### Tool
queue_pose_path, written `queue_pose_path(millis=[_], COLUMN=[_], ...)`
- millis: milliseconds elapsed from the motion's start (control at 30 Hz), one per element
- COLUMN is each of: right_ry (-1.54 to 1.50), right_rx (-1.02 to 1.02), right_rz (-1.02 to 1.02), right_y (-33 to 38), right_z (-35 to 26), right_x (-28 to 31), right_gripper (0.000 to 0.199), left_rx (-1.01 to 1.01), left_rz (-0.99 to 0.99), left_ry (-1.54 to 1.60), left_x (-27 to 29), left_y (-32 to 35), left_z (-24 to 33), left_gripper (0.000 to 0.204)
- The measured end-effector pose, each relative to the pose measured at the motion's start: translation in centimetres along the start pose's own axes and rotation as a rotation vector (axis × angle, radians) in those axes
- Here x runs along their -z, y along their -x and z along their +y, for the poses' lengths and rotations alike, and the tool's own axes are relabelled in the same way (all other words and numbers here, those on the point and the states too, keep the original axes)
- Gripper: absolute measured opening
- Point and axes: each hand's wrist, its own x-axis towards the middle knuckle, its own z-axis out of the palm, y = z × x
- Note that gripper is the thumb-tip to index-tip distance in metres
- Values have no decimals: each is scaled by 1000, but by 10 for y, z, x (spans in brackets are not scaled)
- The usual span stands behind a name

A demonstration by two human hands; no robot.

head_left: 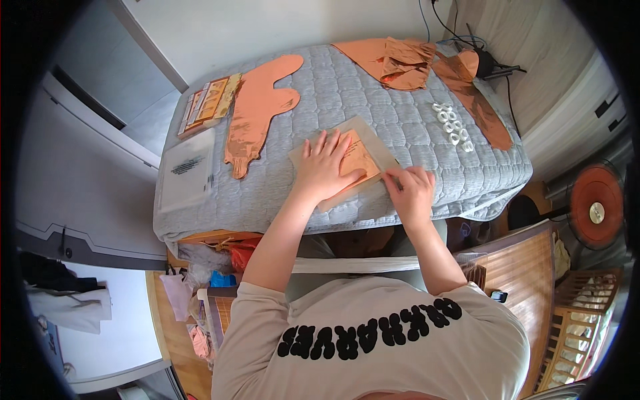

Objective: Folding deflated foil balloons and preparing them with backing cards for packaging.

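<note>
A frosted plastic bag (377,148) lies aslant on the quilted grey mattress in front of me. Through it shows a folded flat orange piece (359,160) with small dark print. My left hand (323,168) rests flat on the left part of the bag, its fingers spread, and covers some of the orange piece. At the bag's right corner, my right hand (413,188) pinches the edge between thumb and fingers.
A flat orange foil balloon (257,107) lies to the left, beside a stack of printed packets (208,105) and clear plastic bags (187,170). Farther right are more orange foil pieces (405,63), several white rings (453,127) and black cables (493,65).
</note>
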Motion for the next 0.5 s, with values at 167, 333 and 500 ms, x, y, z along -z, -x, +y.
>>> queue_pose_path(millis=[167, 333, 500], right_ry=[42, 98, 129], right_rx=[-15, -112, -125], right_rz=[17, 50, 5], right_y=[6, -8, 4], right_z=[-4, -4, -19], right_x=[-8, -15, -16], right_gripper=[12, 8, 22], left_rx=[-6, 4, 3], left_rz=[22, 24, 40], left_ry=[12, 5, 0], left_x=[0, -2, -4], left_y=[2, 2, 2], left_z=[0, 0, -2], left_gripper=[93, 93, 81])
